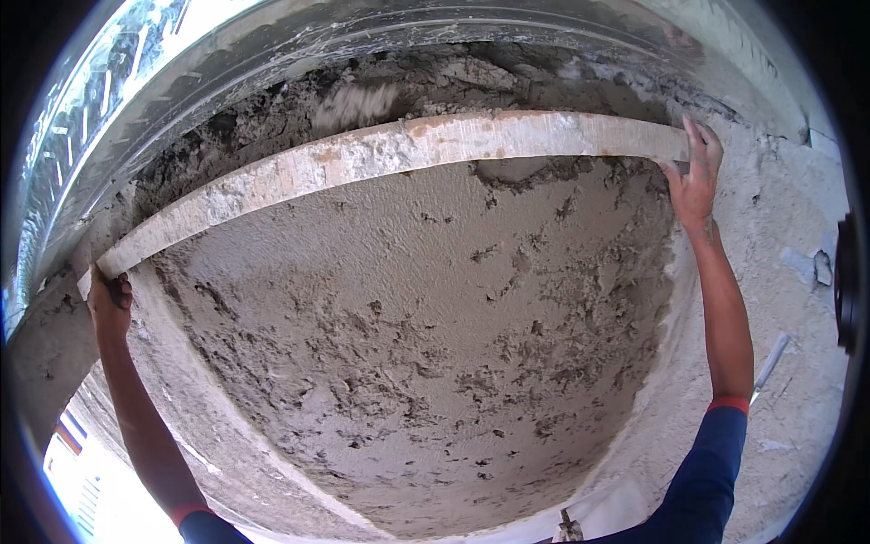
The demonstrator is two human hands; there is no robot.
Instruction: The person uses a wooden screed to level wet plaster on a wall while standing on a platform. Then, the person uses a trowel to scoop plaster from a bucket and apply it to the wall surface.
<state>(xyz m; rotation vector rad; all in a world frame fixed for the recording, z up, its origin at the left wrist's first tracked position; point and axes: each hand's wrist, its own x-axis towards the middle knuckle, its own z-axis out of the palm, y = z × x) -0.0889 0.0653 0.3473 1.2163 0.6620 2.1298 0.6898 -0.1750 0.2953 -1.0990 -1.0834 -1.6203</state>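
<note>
A long, pale board [381, 145] smeared with plaster spans the top of a panel of wet grey mortar [408, 335], bowed by the fisheye view. My left hand [111, 299] is wrapped round the board's lower left end, arm raised. My right hand [696, 181] grips the right end, higher in the picture, with fingers over its edge. The mortar is smoother in its upper middle and rough and pitted lower down and to the right. Dark, lumpy mortar [507, 68] shows along the board's far side.
A shiny, grey, streaked surface [82, 136] curves along the top and upper left. Pale rough plaster [779, 417] borders the panel at right, with a light rod-like piece [770, 363] behind my right arm. A bright window [77, 480] is at lower left. A small dark object [568, 530] shows at bottom.
</note>
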